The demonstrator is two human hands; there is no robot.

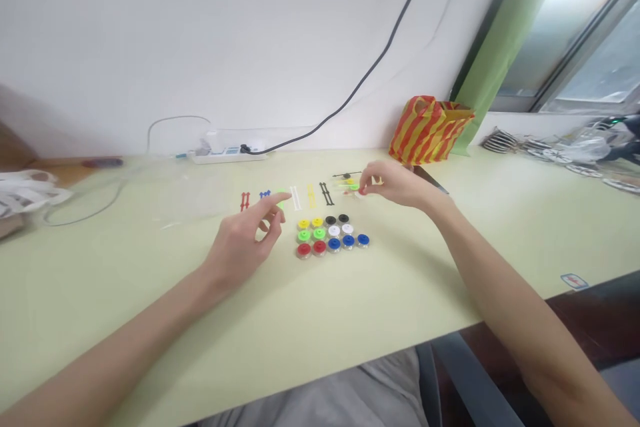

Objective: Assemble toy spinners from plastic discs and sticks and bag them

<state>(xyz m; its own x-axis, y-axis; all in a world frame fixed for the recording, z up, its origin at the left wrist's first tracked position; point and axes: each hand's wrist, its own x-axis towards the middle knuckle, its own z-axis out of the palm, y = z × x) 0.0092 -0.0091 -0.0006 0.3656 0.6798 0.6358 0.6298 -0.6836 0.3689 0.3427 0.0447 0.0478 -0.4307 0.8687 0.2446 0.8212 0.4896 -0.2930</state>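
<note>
Head view: the right hand [393, 181] pinches a small red piece [362, 192]; the left hand [244, 238], thumb and forefinger apart, is beside coloured discs [333, 231] on the bench [320, 320].

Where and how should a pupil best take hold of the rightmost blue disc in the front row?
Grip the rightmost blue disc by its round rim, probably best pinched from above and the right: it lies flat, another blue disc sits close on its left, and bare tabletop lies to its right.

Bare forearms [150, 328], creased grey legwear [360, 395]
</note>
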